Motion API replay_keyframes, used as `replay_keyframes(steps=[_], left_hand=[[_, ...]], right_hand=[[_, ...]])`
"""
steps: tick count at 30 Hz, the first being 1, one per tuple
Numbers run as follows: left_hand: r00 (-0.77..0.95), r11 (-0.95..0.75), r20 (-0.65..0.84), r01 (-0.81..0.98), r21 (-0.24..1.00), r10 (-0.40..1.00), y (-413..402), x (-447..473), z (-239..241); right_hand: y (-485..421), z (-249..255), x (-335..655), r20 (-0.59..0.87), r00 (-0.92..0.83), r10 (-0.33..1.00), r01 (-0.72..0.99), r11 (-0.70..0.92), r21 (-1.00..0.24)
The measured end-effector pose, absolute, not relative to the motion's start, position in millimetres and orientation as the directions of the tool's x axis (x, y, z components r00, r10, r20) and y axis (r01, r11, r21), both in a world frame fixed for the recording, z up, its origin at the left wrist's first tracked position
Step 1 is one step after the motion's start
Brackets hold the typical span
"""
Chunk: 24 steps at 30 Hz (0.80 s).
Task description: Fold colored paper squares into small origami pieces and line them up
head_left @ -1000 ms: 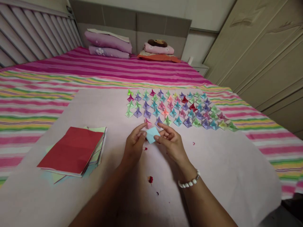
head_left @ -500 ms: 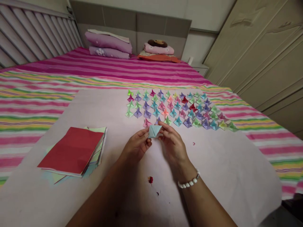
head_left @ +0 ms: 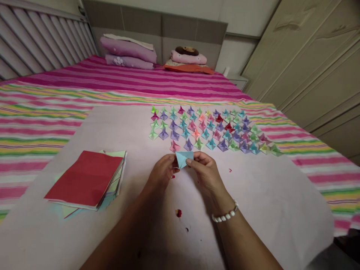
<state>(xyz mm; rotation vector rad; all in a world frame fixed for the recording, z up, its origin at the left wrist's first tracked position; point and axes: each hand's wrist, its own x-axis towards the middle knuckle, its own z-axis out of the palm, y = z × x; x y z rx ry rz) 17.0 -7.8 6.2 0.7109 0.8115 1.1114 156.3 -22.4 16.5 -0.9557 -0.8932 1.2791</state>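
Note:
A small light-blue folded paper (head_left: 183, 158) is held up between both hands, a little above the white sheet. My left hand (head_left: 162, 172) pinches its left edge with thumb and fingers. My right hand (head_left: 206, 170), with a white-beaded bracelet at the wrist, grips the right side, its thumb on the front face. Just beyond stand rows of folded paper figures in many colours, the closest being a pink figure (head_left: 174, 146) and a purple figure (head_left: 188, 144).
To the left lies a stack of paper sheets with a red sheet (head_left: 87, 178) on top. The white sheet (head_left: 267, 210) covers a striped bed (head_left: 36, 127). Small dark-red scraps (head_left: 178, 213) lie near my forearms. Folded bedding (head_left: 129, 52) sits by the headboard.
The light-blue paper has turned and now shows a straight top edge with a point downward. My right thumb has come onto its front, and my right fingers have shifted behind it.

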Motion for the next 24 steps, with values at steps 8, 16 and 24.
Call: replay_keyframes(steps=[8, 16, 24], left_hand=[[0.133, -0.041, 0.075, -0.241, 0.97, 0.988, -15.2, 10.5, 12.2], [0.169, 0.015, 0.035, -0.284, 0.959, 0.985, -12.4, 7.8, 2.4], [0.113, 0.046, -0.024, -0.195, 0.98, 0.993, -15.1, 11.4, 11.7]], right_hand=[[-23.3, 16.2, 154.3, 0.004, 0.065, 0.998, -0.315, 0.024, -0.949], [-24.1, 17.3, 153.9, 0.03, 0.034, 0.999, -0.329, 0.039, -0.943], [-26.5, 16.0, 153.5, 0.089, -0.005, 0.996, -0.275, 0.085, -0.958]])
